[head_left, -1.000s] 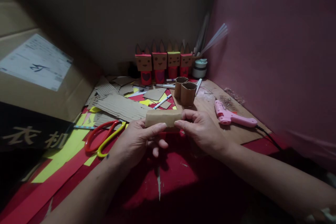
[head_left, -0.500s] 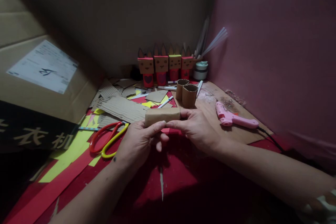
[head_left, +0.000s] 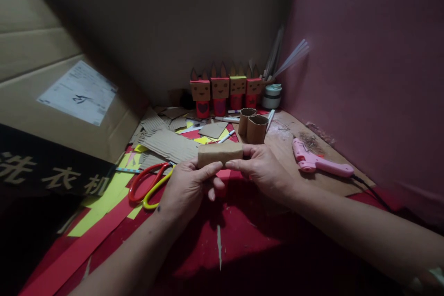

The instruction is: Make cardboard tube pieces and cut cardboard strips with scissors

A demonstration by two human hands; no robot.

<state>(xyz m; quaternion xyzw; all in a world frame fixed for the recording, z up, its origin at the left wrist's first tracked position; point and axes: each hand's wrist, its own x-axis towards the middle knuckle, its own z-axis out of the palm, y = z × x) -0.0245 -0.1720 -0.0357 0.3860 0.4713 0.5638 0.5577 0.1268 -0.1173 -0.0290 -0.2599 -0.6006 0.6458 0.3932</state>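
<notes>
A small brown cardboard roll [head_left: 220, 153] lies sideways between my two hands, above the red tabletop. My left hand [head_left: 196, 182] grips its left end, thumb along the near side. On the right end, my right hand [head_left: 256, 166] pinches it with thumb and forefinger; the fingers behind are partly hidden. Just beyond stand two short cardboard tubes [head_left: 256, 130], upright and side by side. Scissors [head_left: 149, 185] with one red and one yellow handle loop lie left of my left hand, their blades hidden.
A pink glue gun [head_left: 321, 164] rests on a cardboard sheet at right. Several box-headed cardboard figures [head_left: 220, 92] line the back, beside a lidded jar [head_left: 272, 97] and glue sticks [head_left: 293, 58]. Corrugated scraps [head_left: 169, 144] and yellow paper lie left. A large carton [head_left: 65, 134] borders the left side.
The whole scene has shifted slightly rightward in view as the camera turned. Both hands keep their hold on the cardboard roll, with little change in their grip.
</notes>
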